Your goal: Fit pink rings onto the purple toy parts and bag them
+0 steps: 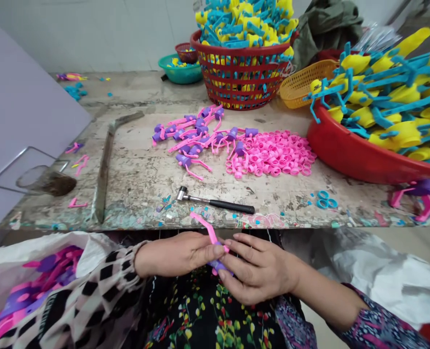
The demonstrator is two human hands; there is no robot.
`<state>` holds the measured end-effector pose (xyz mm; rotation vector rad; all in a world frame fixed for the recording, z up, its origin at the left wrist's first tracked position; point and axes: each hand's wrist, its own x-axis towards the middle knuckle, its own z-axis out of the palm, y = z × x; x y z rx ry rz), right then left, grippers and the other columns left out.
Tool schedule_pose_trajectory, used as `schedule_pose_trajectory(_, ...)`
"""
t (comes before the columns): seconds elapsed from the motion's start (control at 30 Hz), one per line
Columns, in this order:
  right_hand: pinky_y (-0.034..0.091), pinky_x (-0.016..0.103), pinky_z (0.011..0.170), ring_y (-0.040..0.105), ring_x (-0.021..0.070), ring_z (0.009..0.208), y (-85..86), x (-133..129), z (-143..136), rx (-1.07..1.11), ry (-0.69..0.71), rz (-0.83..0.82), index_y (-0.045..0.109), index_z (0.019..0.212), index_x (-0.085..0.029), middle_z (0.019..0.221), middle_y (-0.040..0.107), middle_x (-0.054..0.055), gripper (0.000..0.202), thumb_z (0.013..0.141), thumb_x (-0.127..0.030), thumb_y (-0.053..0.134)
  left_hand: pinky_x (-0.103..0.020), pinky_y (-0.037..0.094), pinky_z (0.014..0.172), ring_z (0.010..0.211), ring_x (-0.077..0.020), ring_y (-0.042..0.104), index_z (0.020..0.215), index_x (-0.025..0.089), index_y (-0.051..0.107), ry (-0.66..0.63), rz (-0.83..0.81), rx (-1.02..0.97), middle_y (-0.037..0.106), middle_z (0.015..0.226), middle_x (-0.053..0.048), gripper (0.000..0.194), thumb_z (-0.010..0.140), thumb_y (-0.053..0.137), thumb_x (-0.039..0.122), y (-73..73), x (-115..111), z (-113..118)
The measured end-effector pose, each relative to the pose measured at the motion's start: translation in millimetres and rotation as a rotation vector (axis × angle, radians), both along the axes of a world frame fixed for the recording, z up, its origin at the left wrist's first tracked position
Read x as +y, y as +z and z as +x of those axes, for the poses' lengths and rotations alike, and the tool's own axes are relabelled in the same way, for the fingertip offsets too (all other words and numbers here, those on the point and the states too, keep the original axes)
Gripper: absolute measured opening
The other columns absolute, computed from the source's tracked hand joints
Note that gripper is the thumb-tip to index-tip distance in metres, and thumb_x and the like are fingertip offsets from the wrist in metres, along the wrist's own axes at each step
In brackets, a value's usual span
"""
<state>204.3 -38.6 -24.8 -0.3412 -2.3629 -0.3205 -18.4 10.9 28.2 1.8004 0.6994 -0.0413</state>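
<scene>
Over my lap, both hands meet around a purple and pink plastic part (219, 264) with a bent pink arm (207, 227) sticking up toward the table. My left hand (185, 253) pinches it with the thumb on top. The fingers of my right hand (256, 267) close on its other side, hiding some of the purple body. Just beyond, on the table's front part, lies a small hammer (218, 202) with a black handle. Farther back is a pile of similar purple and pink parts (196, 133), touching a heap of pink rings (276, 152).
A red basket (242, 72) and a red basin (360, 155) overflow with yellow and blue parts. A bent metal bar (105, 165) and a glass in a wire holder (47, 180) stand left. Blue rings (326, 199) lie right. A white sack (91, 245) of parts is beside my left arm.
</scene>
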Motion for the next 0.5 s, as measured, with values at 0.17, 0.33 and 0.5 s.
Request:
schedule_pose_trajectory(0.17,0.056,0.039,0.083,0.06,0.0243,0.11,-18.4,22.2,13.4,0.108,-0.078,-0.142,0.055,0.116,-0.028,0.125,0.058,0.011,0.037,0.082,-0.017,0.063,-0.028,0.047,0.071,0.065,-0.0152,0.06,0.081,0.014,0.066,0.314,-0.41,-0.052,0.068,0.076,-0.005,0.053,0.092,0.037,0.058,-4.7,-0.9,8.6)
schedule_pose_trajectory(0.33,0.053,0.041,0.086,0.06,0.0238,0.107,-34.8,78.5,37.6,0.184,-0.569,-0.615,0.046,0.131,-0.023,0.114,0.063,0.012,0.039,0.092,-0.025,0.048,-0.026,0.044,0.064,0.059,-0.0134,0.058,0.078,0.013,0.065,0.657,-0.494,-0.236,0.068,0.068,-0.006,0.05,0.09,0.043,0.056,-29.1,-0.5,9.5)
schedule_pose_trajectory(0.5,0.049,0.04,0.081,0.062,0.0266,0.093,-36.4,128.9,29.9,0.136,-0.774,-0.738,0.063,0.115,-0.017,0.099,0.068,0.013,0.03,0.093,-0.028,0.045,-0.031,0.05,0.075,0.074,-0.0177,0.064,0.09,0.013,0.067,0.872,-0.609,-0.368,0.071,0.081,-0.008,0.046,0.086,0.054,0.057,-39.4,2.5,9.7)
